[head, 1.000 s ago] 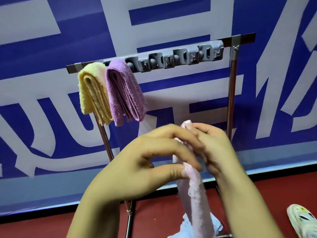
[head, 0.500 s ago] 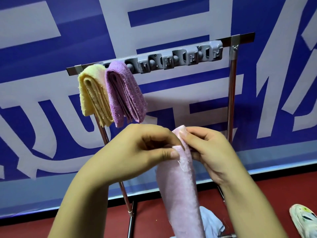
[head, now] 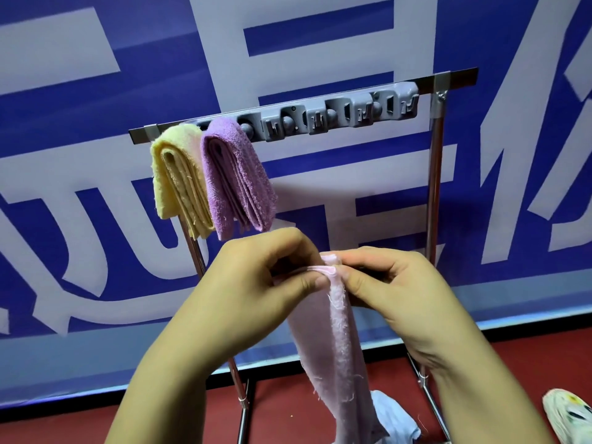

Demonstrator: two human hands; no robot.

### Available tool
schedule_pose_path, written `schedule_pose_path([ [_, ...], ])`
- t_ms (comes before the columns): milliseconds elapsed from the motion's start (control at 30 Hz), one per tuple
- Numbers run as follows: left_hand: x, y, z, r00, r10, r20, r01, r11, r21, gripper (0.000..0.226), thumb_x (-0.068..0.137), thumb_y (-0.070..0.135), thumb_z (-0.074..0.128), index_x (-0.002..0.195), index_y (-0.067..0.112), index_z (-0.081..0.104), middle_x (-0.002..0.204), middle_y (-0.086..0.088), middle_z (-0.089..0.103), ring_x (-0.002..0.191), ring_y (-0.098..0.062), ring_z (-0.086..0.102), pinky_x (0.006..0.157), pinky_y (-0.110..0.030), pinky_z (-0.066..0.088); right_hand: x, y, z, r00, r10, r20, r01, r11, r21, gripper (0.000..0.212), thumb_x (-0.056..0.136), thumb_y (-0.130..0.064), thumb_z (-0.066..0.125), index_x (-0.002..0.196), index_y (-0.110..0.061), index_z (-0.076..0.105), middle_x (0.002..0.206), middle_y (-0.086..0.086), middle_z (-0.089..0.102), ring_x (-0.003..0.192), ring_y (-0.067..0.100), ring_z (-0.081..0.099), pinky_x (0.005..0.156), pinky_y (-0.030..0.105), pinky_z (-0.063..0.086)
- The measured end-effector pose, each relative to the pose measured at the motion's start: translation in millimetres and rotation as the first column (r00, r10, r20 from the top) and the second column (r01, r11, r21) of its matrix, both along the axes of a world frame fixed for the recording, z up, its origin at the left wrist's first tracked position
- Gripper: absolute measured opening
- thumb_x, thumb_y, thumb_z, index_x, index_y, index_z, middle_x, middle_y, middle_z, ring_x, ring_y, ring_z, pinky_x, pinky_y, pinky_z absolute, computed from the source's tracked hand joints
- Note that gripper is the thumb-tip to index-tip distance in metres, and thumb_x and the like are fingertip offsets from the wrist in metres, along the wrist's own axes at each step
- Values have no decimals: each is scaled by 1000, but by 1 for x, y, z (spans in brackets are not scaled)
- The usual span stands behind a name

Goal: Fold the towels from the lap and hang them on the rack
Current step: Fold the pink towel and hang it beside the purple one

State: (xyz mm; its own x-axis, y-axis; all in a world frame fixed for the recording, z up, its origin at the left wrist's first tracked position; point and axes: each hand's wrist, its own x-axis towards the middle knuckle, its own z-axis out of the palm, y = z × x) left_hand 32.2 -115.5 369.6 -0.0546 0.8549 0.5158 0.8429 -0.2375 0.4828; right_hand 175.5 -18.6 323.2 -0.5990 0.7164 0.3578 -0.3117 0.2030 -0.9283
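Observation:
A pale pink towel [head: 333,354] hangs down in front of me, pinched at its top edge by both hands. My left hand [head: 256,283] grips the top from the left, my right hand [head: 394,290] from the right, fingertips almost touching. Behind stands a metal rack [head: 448,81] with a grey clip strip [head: 339,115] on its top bar. A folded yellow towel [head: 176,181] and a folded purple towel [head: 237,177] hang side by side at the bar's left end. A light blue towel [head: 394,418] lies low, partly hidden behind the pink one.
A blue and white banner wall [head: 96,219] stands right behind the rack. The floor [head: 288,411] is red. A white shoe [head: 567,415] shows at the bottom right. The rack's right upright [head: 434,187] and the right part of the bar carry no towel.
The hands have shifted along the pink towel's top edge and now pinch it together at one point. The towel hangs flatter and wider than a second ago.

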Motion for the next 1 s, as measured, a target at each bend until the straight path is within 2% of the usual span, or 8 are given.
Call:
schedule_pose_path([
  [167, -2, 1, 1, 1000, 18, 2, -18, 1000, 1, 14, 73, 36, 67, 80, 23, 68, 77, 12, 69, 77, -6, 66, 69, -26, 52, -1, 0, 0, 998, 69, 7, -69, 997, -20, 26, 77, -16, 63, 100, -9, 74, 88, -2, 74, 88, 13, 71, 78, 24, 56],
  [400, -1, 2, 1, 999, 41, -24, -41, 999, 29, 14, 73, 35, 67, 79, 22, 67, 77, 13, 67, 76, -5, 65, 67, -23, 51, 0, -1, 0, 998, 61, -17, -61, 998, -12, 30, 76, -22, 61, 101, -10, 74, 87, 1, 73, 89, 16, 70, 79, 27, 57],
  [600, -2, 3, -1, 996, 77, -51, -73, 995, 69, 11, 74, 33, 67, 78, 22, 66, 74, 13, 65, 71, -5, 62, 61, -16, 47, 0, -4, 0, 999, -4, 32, -1, 990, 142, 26, 73, -26, 70, 99, -23, 75, 93, -2, 72, 93, 12, 68, 85, 31, 55],
  [700, -7, 2, -6, 985, 97, -145, -83, 992, 99, 20, 75, 44, 66, 79, 24, 64, 82, 11, 60, 81, -8, 59, 67, -22, 47, 1, -4, -1, 1000, 0, -7, 1, 994, 108, 27, 72, -20, 66, 98, -18, 75, 93, 3, 72, 90, 14, 69, 81, 30, 57],
  [800, -20, -3, -10, 973, 119, -199, -114, 993, 33, 33, 69, 63, 57, 83, 34, 64, 107, 20, 51, 107, -3, 50, 84, -13, 42, 4, -3, -1, 996, 41, -80, -40, 999, 11, 27, 68, -18, 65, 92, -14, 75, 92, 6, 74, 86, 15, 71, 73, 24, 57],
  [867, -28, -6, -10, 974, 127, -187, -134, 991, -23, 39, 65, 70, 55, 84, 38, 64, 116, 27, 46, 119, -1, 43, 90, -13, 37, 7, -1, -1, 993, 51, -107, -54, 998, -25, 25, 66, -18, 65, 89, -15, 75, 90, 4, 75, 83, 13, 70, 70, 21, 56],
  [933, -33, -10, -7, 984, 116, -138, -121, 992, -28, 36, 66, 67, 57, 86, 38, 64, 116, 26, 48, 120, -3, 45, 90, -11, 37, 7, 3, -2, 992, 43, -116, -49, 997, -53, 26, 65, -19, 66, 90, -17, 75, 88, 3, 75, 81, 12, 70, 69, 21, 55],
  [1000, -35, -12, -3, 994, 74, -76, -74, 997, 1, 28, 71, 58, 59, 85, 34, 65, 111, 19, 54, 111, -5, 54, 85, -10, 41, 7, 6, -2, 992, 36, -124, -46, 996, -73, 27, 64, -21, 67, 90, -18, 75, 86, 2, 75, 78, 11, 69, 67, 20, 54],
])
